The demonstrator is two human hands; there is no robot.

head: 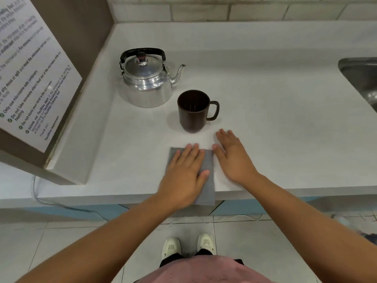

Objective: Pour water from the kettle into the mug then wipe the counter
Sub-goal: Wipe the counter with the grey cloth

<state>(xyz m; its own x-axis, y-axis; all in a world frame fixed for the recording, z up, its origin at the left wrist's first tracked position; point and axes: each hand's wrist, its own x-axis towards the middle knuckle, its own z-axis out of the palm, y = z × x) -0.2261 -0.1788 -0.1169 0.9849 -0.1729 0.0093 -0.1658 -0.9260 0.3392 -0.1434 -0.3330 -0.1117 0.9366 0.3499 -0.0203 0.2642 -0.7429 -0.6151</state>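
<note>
near the counter (285,123) front edge, left hand (184,172) lies flat, fingers spread, on the grey cloth (208,160), which overhangs. right hand (232,158) rests open on bare counter beside it, below the mug (193,111); kettle (146,78) stands well apart.

Sink and sign cropped, cloth half hidden

Sink (359,78) runs off right edge; wall notice (30,74) cut at left, small print unreadable. Left hand (183,172) covers much of grey cloth (208,160). Mug (193,110) contents: can't tell.

A shared office pantry: a white desk (265,103) under a tiled wall (224,9), a steel sink (359,78), a kettle (148,78), and a posted notice (30,74) of microwave rules from a facilities team.
</note>
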